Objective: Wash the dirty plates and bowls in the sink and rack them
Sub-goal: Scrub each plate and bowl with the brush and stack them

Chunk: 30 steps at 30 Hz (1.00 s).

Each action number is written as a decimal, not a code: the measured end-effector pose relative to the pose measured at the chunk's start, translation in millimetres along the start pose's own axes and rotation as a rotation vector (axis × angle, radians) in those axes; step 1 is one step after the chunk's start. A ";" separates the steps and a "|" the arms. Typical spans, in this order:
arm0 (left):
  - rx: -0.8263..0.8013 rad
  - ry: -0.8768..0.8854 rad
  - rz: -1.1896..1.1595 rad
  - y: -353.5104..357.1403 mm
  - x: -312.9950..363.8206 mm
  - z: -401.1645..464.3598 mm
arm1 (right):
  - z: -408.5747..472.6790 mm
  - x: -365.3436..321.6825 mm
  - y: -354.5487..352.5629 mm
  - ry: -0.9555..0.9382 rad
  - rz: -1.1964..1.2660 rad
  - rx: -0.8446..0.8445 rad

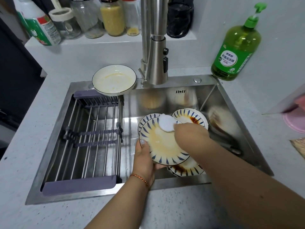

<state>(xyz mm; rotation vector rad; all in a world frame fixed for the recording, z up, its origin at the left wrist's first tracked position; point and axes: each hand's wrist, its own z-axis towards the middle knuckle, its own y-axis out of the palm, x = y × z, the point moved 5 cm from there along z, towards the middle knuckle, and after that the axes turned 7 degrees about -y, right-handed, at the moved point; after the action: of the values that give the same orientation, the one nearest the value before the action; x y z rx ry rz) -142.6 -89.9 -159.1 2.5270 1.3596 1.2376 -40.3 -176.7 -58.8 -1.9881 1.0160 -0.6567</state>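
Note:
My left hand [144, 158] grips the lower left rim of a blue-patterned plate [162, 146] smeared with yellowish residue, tilted over the sink [212, 95]. My right hand [189, 132] holds a round white sponge [166, 122] against the plate's upper edge. Beneath it lie more patterned plates: one behind at the left [145, 120], one with dark sauce at the back [189, 118], another sauce-stained one at the front [186, 169]. A white bowl with a dark rim [113, 79] sits on the sink's back edge. The drying rack [85, 139] spans the sink's left half and holds nothing.
The steel faucet [156, 63] rises behind the sink centre. A green dish-soap bottle [236, 50] stands at the back right. Jars [112, 19] and a bottle [38, 23] line the back ledge. A pink round item [295, 121] lies on the right counter.

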 end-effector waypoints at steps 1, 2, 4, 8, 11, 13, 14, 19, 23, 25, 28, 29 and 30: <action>0.012 0.002 -0.007 -0.9 0.8 0.4 | -3.2 7.8 0.5 0.036 -0.028 -0.070; 0.021 0.004 -0.012 -1.7 1.3 1.0 | -7.7 14.4 1.6 0.041 -0.075 -0.132; 0.036 0.008 -0.018 -2.1 1.5 1.8 | -17.9 19.4 6.4 -0.063 -0.176 -0.198; 0.025 -0.018 -0.033 -1.3 -0.7 3.2 | -35.4 -8.6 21.8 -0.355 -0.088 -0.208; 0.008 -0.031 -0.055 -2.7 -2.3 0.8 | -21.9 -25.6 16.5 -0.344 0.003 -0.083; -0.005 0.001 -0.009 -0.9 -1.5 -1.7 | -10.5 -25.4 9.4 -0.286 0.037 0.017; -0.006 0.013 0.003 -0.1 -1.8 -2.3 | -5.7 -20.7 7.3 -0.226 0.056 0.038; 0.042 0.028 -0.019 -4.9 0.0 1.8 | -13.6 14.1 -2.7 -0.015 -0.078 -0.103; 0.045 0.026 -0.047 -3.9 0.4 1.2 | -31.1 18.4 7.9 -0.211 -0.172 -0.200; 0.027 0.019 -0.044 -2.0 1.0 -0.2 | -37.2 1.7 15.7 -0.313 -0.104 -0.235; 0.008 -0.010 -0.054 -3.0 -0.4 -0.3 | -29.7 -20.2 16.0 -0.356 -0.032 -0.141; 0.004 -0.012 -0.042 -3.1 -0.5 0.1 | -24.8 -22.8 13.5 -0.336 -0.019 -0.091; 0.003 0.000 -0.001 -3.5 -0.4 1.0 | -20.6 -24.0 9.8 -0.316 -0.006 -0.048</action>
<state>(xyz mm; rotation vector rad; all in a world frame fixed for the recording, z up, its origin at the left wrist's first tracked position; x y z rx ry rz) -144.5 -87.7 -161.3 2.5285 1.3632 1.2361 -72.4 -168.8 -57.7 -2.0567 0.8402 -0.3091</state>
